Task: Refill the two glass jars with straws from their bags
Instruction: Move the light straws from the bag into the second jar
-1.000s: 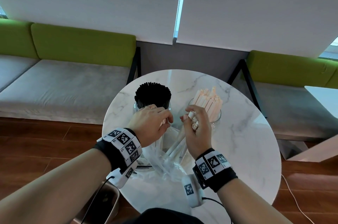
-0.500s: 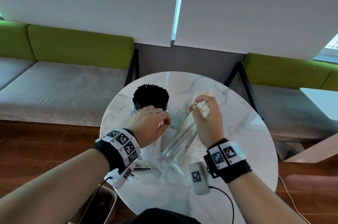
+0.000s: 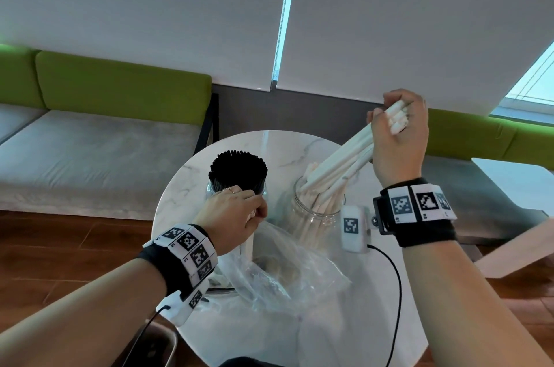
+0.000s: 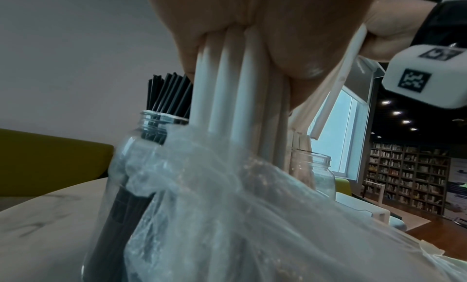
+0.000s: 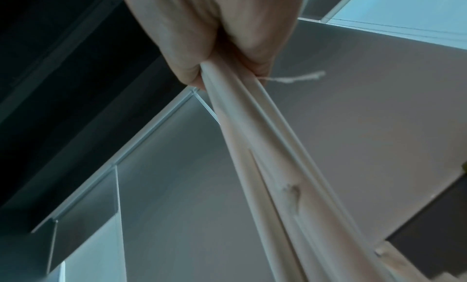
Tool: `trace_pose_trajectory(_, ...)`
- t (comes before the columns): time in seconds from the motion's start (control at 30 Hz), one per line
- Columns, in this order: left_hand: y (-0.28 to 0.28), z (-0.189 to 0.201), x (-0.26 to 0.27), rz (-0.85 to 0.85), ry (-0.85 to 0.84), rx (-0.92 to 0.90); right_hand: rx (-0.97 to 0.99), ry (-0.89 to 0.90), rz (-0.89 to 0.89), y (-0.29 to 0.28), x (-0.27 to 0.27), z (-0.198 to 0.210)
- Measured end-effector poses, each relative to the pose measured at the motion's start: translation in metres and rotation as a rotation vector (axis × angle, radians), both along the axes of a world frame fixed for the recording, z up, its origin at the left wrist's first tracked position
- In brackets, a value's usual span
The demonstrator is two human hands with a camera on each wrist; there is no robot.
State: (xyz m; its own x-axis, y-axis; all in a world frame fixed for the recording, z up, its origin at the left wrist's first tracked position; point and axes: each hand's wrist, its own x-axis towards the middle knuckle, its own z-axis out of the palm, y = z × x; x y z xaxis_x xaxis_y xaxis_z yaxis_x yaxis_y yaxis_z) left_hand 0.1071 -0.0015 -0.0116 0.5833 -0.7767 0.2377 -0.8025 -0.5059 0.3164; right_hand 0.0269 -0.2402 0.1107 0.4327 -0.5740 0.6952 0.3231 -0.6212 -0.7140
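Note:
On the round marble table [image 3: 323, 144] stand two glass jars. The left jar [image 3: 236, 183] is packed with black straws [image 4: 169, 94]. The right jar [image 3: 314, 216] holds white paper straws. My right hand [image 3: 398, 132] is raised above and right of that jar and grips a bundle of white straws [image 3: 338, 165] by the top; their lower ends slant down into the jar mouth. My left hand [image 3: 239, 210] grips several more white straws [image 4: 227, 82] upright inside a crumpled clear plastic bag [image 3: 284, 270] in front of the jars. The right wrist view shows my fingers [image 5: 215, 36] curled round the bundle [image 5: 265, 146].
A green and grey bench [image 3: 105, 141] runs behind the table. A metal bin [image 3: 150, 345] sits on the floor at lower left. A second white table [image 3: 515, 168] stands to the right. A black cable [image 3: 395, 291] trails over the table's near right side.
My right hand has drawn a bundle of white straws out of the bag and lifted it up and to the right, over the right jar. My left hand has stayed at the bag.

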Motion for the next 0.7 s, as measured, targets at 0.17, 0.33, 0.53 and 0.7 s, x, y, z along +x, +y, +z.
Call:
trace_pose_trajectory(0.17,0.003,0.001,-0.001,-0.016,-0.009,-0.006,-0.084,0.063,-0.031,0.001,0.005,-0.026)
trace_pose_trajectory(0.33,0.001,-0.001,-0.001,0.002,-0.016,-0.004,-0.049,0.244,0.034,0.001,0.019,-0.070)
trace_pose_trajectory(0.53,0.000,-0.003,-0.001,0.004,-0.010,0.006,0.125,0.557,0.170,0.008,0.022,-0.116)
trace_pose_trajectory(0.7,-0.001,-0.004,0.000,0.010,-0.022,0.001,-0.026,0.505,0.141,0.011,0.022,-0.120)
